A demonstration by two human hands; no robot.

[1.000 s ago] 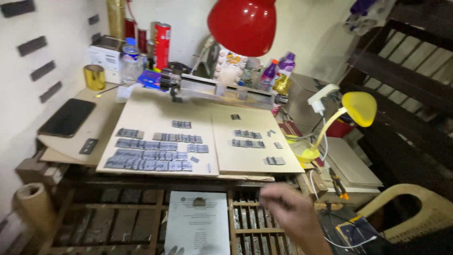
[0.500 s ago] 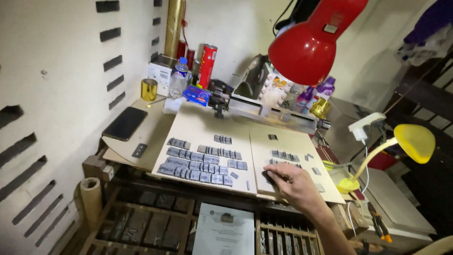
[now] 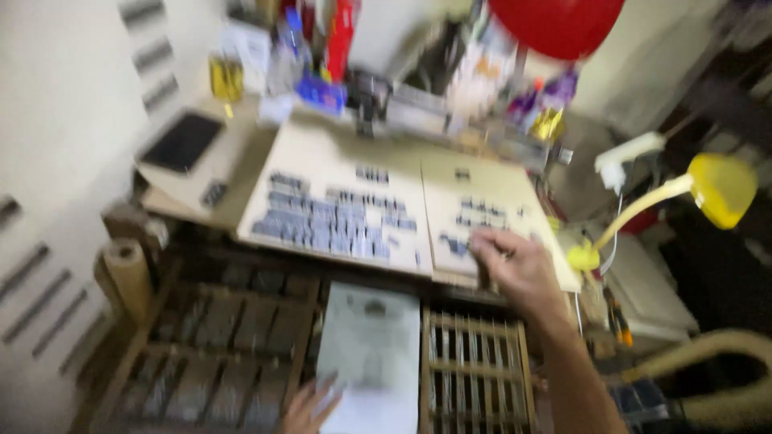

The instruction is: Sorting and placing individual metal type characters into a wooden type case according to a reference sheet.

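The view is blurred by motion. My right hand (image 3: 515,269) rests on the near edge of the right beige board (image 3: 482,205), its fingers over small grey metal blocks; whether it grips one I cannot tell. The left beige board (image 3: 338,201) carries several rows of the same grey blocks (image 3: 322,225). My left hand (image 3: 310,410) shows only its fingertips at the bottom edge, touching the lower left of a white printed sheet (image 3: 366,350) that lies on a wooden compartment tray (image 3: 470,366).
A red lamp shade (image 3: 559,24) hangs at top. A yellow gooseneck lamp (image 3: 716,189) stands at right. A dark tablet (image 3: 183,141), a paper roll (image 3: 129,277), bottles and cans (image 3: 338,36) crowd the back. A beige chair arm (image 3: 708,354) is at lower right.
My right hand rose from the lower tray area onto the right board. The camera swung and moved closer, now blurred. My left fingertips have come into view at the sheet.
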